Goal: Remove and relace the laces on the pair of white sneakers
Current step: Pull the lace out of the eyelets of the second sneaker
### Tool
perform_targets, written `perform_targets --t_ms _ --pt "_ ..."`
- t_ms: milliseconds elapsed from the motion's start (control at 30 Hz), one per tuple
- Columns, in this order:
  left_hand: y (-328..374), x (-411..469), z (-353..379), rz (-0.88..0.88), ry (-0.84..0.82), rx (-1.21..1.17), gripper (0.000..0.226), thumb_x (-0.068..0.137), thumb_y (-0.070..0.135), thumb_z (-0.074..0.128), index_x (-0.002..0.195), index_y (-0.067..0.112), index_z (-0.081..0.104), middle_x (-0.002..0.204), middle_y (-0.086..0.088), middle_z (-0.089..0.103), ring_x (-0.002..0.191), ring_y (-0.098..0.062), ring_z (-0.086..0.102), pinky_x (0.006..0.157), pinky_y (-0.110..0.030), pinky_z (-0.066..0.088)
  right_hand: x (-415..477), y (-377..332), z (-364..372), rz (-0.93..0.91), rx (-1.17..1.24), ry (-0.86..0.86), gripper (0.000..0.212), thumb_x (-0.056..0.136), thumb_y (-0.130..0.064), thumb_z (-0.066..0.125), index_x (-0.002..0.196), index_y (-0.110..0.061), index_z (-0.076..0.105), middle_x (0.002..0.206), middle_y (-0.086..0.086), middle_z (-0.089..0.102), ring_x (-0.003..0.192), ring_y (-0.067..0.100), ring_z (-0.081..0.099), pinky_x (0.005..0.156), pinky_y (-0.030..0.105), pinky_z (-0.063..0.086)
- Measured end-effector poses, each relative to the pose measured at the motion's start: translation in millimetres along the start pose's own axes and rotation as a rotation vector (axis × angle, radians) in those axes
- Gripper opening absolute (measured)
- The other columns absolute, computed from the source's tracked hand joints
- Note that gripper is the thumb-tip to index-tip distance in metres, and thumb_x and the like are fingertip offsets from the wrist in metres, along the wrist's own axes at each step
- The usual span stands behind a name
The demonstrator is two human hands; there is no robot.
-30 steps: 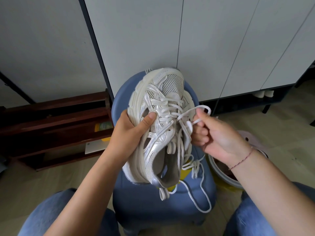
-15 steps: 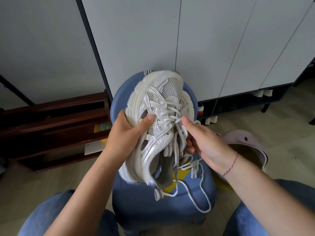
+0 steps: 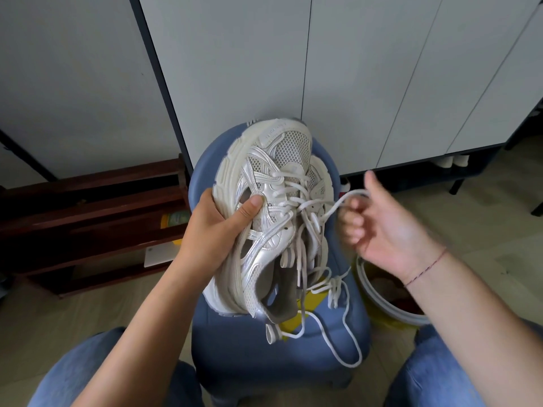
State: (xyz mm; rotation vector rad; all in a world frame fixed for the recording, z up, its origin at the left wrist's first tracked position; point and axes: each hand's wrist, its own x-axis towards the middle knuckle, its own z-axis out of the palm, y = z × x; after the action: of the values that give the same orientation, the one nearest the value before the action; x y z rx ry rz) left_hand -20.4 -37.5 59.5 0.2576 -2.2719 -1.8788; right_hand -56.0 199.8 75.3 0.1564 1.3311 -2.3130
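1. Head view: against half a second ago, our right hand [image 3: 385, 227] has left the sneaker [image 3: 273, 218] and moved right, drawing a loop of lace [image 3: 352, 193] out with it.
2. Our left hand [image 3: 217, 227] still grips the sneaker's sole edge, thumb on the upper, above the stool [image 3: 264, 348].
3. Our right fingers curl round the loop, thumb raised; the hand is blurred.
4. Loose lace ends hang over the stool.

The sneaker [image 3: 273, 245] is white and silver with white laces [image 3: 335, 284]; the stool [image 3: 264, 362] blue, the rack [image 3: 88, 201] dark red-brown.
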Motion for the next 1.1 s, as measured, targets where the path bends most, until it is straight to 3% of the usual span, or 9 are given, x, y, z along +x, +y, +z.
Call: perform_targets --t_ms 100,200,367,633,700,800,933,1000,1100 --pt "1.3 -0.7 1.0 0.001 0.000 0.003 0.071 0.067 0.057 0.081 0.123 0.020 0.059 0.109 0.008 0.074 0.098 -0.008 0.071 0.092 -0.039 0.056 -4.6 24.9 17.3 0.016 -0.305 -0.074 0.044 0.079 -0.059 0.051 0.066 -0.017 0.048 0.054 -0.003 0.035 0.046 0.010 0.032 0.042 0.019 0.026" --pt "1.1 -0.6 -0.9 -0.002 0.000 -0.002 0.075 0.063 0.061 0.081 0.122 0.020 0.059 0.109 0.008 0.074 0.099 -0.010 0.072 0.093 -0.042 0.056 -5.4 36.8 25.0 -0.128 -0.334 -0.052 0.033 0.077 -0.045 0.059 0.078 -0.013 0.052 0.055 -0.005 0.037 0.048 0.007 0.032 0.041 0.017 0.025" --pt "2.6 -2.0 -2.7 -0.001 -0.005 -0.024 0.072 0.066 0.060 0.082 0.122 0.021 0.059 0.110 0.008 0.074 0.102 -0.011 0.071 0.096 -0.044 0.055 -1.9 23.9 19.9 -0.212 -0.163 -0.046 0.029 0.081 -0.032 0.056 0.063 -0.013 0.045 0.049 -0.004 0.034 0.043 0.008 0.030 0.043 0.018 0.024" --pt "0.3 0.8 -6.7 0.003 0.015 -0.001 0.081 0.058 0.067 0.079 0.122 0.023 0.058 0.113 0.008 0.073 0.103 -0.013 0.071 0.095 -0.045 0.055 8.9 -11.6 -16.7 -0.203 0.218 0.081 0.045 0.097 -0.040 0.041 0.059 -0.018 0.043 0.048 -0.005 0.034 0.041 0.007 0.031 0.043 0.017 0.030" --pt "0.6 0.6 -5.1 0.001 0.015 -0.007 0.079 0.059 0.065 0.080 0.123 0.023 0.058 0.113 0.008 0.073 0.103 -0.013 0.070 0.095 -0.045 0.055 6.2 -9.8 -14.6 -0.132 0.022 0.105 0.042 0.097 -0.039 0.043 0.061 -0.017 0.043 0.050 -0.004 0.035 0.041 0.009 0.033 0.041 0.017 0.031" --pt "0.9 1.3 -4.3 0.000 0.017 -0.019 0.074 0.064 0.061 0.081 0.123 0.021 0.059 0.113 0.007 0.073 0.104 -0.013 0.071 0.096 -0.045 0.055 -0.4 8.8 -0.2 -0.063 -0.612 0.068 0.041 0.095 -0.040 0.047 0.064 -0.013 0.050 0.048 -0.002 0.043 0.044 0.014 0.039 0.046 0.024 0.035" --pt "-1.4 2.4 -5.8 0.005 0.018 0.015 0.080 0.060 0.068 0.080 0.123 0.024 0.059 0.114 0.008 0.073 0.104 -0.014 0.070 0.096 -0.046 0.054 -11.1 16.9 12.9 0.006 -1.101 -0.056 0.062 0.078 -0.068 0.038 0.061 -0.013 0.058 0.051 -0.001 0.052 0.047 0.013 0.047 0.051 0.021 0.040" --pt "-3.0 1.8 -5.7 0.000 0.036 0.046 0.076 0.060 0.068 0.080 0.118 0.026 0.058 0.110 0.011 0.072 0.101 -0.009 0.070 0.094 -0.044 0.055 -14.7 12.1 16.1 -0.149 -1.071 -0.067 0.059 0.073 -0.069 0.041 0.061 -0.013 0.057 0.052 -0.002 0.053 0.049 0.014 0.048 0.054 0.025 0.042" --pt "-1.2 -0.8 -2.3 -0.008 0.042 0.123 0.076 0.056 0.074 0.078 0.114 0.029 0.055 0.106 0.015 0.071 0.097 -0.007 0.069 0.093 -0.042 0.055 -17.0 12.6 19.4 -0.581 -1.020 -0.101 0.030 0.087 -0.042 0.056 0.077 -0.014 0.063 0.061 -0.005 0.056 0.058 0.010 0.052 0.061 0.024 0.046"
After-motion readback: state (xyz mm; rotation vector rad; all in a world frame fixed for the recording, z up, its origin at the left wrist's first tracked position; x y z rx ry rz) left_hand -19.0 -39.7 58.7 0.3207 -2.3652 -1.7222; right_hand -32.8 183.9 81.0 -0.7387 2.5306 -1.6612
